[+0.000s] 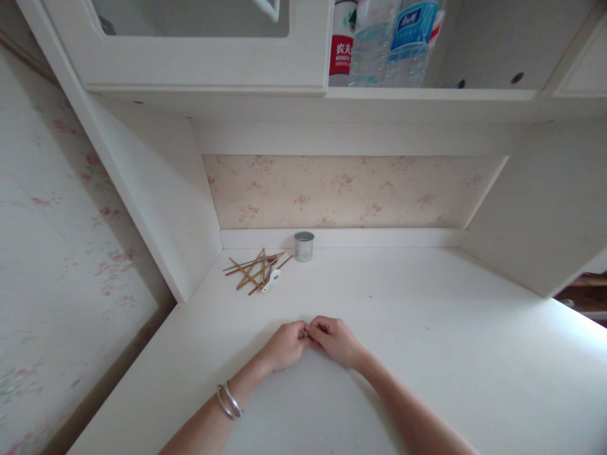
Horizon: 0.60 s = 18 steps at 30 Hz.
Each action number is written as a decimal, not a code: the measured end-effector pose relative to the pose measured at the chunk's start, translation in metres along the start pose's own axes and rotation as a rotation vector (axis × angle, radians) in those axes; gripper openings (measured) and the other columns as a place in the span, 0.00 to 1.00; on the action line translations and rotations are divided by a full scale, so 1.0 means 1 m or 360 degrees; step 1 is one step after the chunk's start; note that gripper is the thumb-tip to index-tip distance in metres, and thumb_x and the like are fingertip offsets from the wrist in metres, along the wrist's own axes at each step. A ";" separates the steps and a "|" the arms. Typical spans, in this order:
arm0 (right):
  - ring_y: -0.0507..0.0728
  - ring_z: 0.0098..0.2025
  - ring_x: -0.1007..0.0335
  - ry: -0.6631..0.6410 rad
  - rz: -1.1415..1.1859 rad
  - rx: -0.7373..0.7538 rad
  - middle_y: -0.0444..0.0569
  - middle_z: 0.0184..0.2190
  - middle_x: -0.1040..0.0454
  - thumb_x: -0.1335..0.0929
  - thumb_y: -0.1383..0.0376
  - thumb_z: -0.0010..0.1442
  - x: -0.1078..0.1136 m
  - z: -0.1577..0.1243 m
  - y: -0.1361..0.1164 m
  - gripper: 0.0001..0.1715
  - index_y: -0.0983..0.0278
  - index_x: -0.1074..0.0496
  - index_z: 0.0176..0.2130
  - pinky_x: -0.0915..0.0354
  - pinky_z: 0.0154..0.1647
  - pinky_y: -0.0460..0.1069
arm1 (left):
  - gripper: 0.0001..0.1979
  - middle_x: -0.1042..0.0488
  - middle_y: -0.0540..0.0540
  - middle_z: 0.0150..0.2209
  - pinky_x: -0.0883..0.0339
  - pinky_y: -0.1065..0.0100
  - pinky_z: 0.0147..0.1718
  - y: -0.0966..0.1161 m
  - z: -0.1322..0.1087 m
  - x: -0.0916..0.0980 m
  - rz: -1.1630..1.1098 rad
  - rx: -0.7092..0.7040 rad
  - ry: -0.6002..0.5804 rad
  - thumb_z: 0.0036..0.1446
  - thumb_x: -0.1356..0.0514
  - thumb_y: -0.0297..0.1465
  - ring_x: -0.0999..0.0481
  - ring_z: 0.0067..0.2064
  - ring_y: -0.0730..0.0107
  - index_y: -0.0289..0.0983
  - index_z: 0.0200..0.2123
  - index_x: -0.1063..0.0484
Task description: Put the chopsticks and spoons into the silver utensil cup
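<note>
My left hand [287,344] and my right hand [334,341] meet at the fingertips, low over the white tabletop [427,379]. Both have curled, closed fingers; whether anything small is pinched between them is hidden. Beyond them, to the left, lies a loose pile of wooden chopsticks [246,273], crossing at many angles. A white spoon [272,279] with a blue mark rests at the pile's near right side, and some metal utensil is partly covered among the sticks. A grey metal utensil holder [304,248] with small holes stands upright just right of the pile. Neither hand touches these.
A white cabinet [208,63] hangs above the back of the table; its open section holds plastic water bottles [410,47] and a red-and-white container [342,54]. White side panels [142,189] border the table left and right. Flowered wallpaper [303,189] covers the back wall.
</note>
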State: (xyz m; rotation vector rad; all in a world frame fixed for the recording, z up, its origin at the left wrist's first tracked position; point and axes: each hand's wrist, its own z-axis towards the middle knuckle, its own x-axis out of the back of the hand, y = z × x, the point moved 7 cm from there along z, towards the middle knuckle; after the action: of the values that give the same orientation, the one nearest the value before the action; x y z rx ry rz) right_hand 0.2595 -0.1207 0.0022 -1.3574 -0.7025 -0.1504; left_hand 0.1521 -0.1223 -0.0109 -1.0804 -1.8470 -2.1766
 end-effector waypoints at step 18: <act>0.50 0.25 0.41 0.0000 -0.0029 0.0009 0.42 0.21 0.33 0.40 0.53 0.61 0.001 -0.001 -0.004 0.22 0.64 0.30 0.26 0.47 0.26 0.44 | 0.13 0.23 0.44 0.35 0.36 0.68 0.37 0.000 -0.001 0.001 0.0053 -0.0002 0.0018 0.53 0.49 0.30 0.26 0.37 0.64 0.34 0.37 0.26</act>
State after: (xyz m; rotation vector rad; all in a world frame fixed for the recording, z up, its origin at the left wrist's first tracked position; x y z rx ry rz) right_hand 0.2592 -0.1225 0.0059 -1.3458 -0.7149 -0.1630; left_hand 0.1515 -0.1228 -0.0104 -1.0887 -1.8095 -2.1616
